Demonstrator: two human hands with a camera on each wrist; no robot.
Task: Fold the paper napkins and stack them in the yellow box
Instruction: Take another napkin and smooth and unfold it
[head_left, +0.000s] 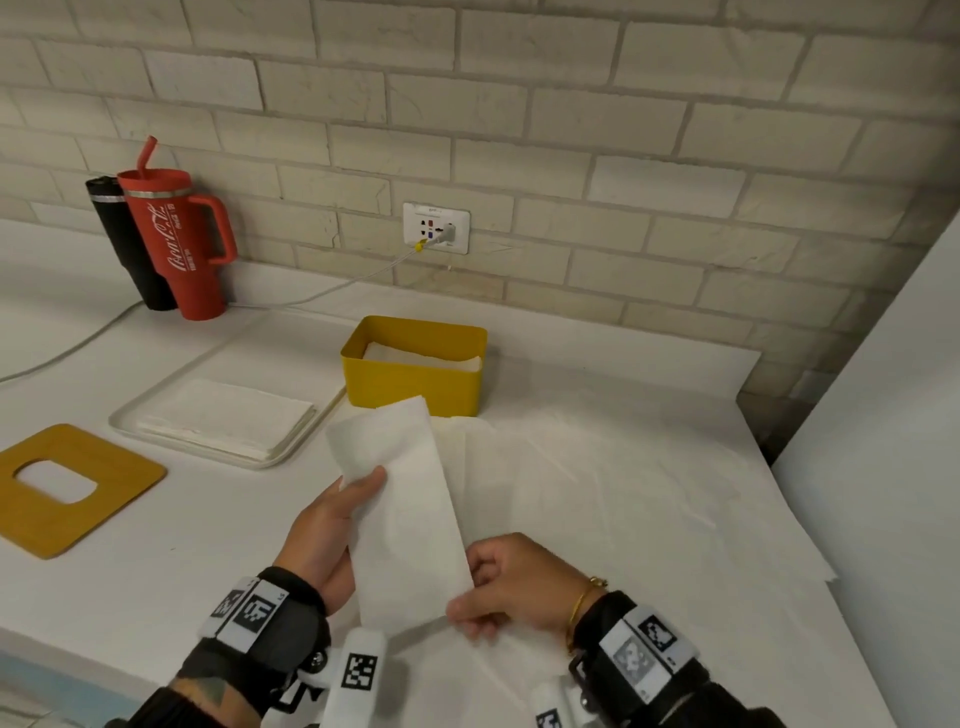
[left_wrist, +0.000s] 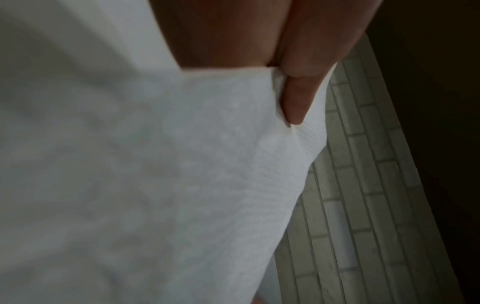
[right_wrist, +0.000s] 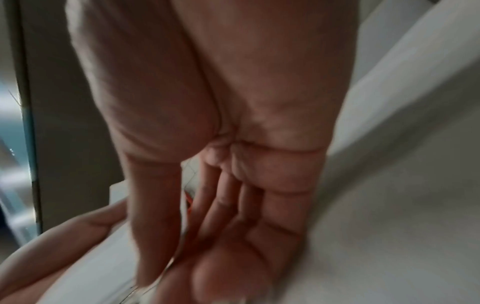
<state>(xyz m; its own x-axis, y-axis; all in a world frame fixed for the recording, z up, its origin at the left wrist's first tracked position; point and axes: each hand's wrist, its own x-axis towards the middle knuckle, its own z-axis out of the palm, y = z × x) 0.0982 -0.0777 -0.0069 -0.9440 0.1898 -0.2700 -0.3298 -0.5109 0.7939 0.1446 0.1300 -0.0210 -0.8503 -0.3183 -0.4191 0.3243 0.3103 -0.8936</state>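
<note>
A long folded white napkin (head_left: 410, 509) is held up above the counter between both hands. My left hand (head_left: 337, 514) grips its left edge near the upper half, thumb on top; in the left wrist view the napkin (left_wrist: 182, 174) fills the frame with a finger (left_wrist: 298, 98) pressed into it. My right hand (head_left: 498, 582) pinches the napkin's near right corner, and the right wrist view shows the thumb (right_wrist: 155, 205) closed against the fingers. The yellow box (head_left: 415, 371) stands behind the napkin with folded napkins inside.
A white tray (head_left: 156, 431) with a stack of flat napkins (head_left: 228, 415) lies left of the box. A yellow lid with a cut-out (head_left: 67, 488) lies at far left. A red tumbler (head_left: 182, 244) and black bottle (head_left: 130, 244) stand by the brick wall. White paper sheets (head_left: 623, 493) cover the counter's right side.
</note>
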